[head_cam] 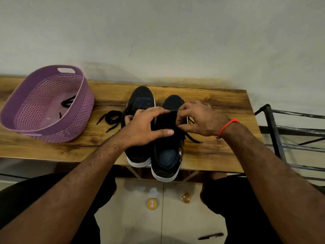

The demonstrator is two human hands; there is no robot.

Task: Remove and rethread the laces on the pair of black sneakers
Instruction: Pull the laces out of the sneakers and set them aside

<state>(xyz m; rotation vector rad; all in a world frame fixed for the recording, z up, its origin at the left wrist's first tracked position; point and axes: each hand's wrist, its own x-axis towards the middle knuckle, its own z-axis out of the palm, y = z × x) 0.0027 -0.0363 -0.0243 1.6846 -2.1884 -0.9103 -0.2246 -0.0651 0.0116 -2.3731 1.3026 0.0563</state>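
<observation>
Grained wood table (211, 103); perforated plastic basket (77, 110).

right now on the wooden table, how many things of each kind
black sneakers: 2 (left one, right one)
loose black laces: 2 (one on the table, one in the basket)
purple basket: 1
total: 5

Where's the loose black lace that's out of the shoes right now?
In the head view the loose lace lies on the wooden table, left of the left sneaker and right of the purple basket.
</observation>
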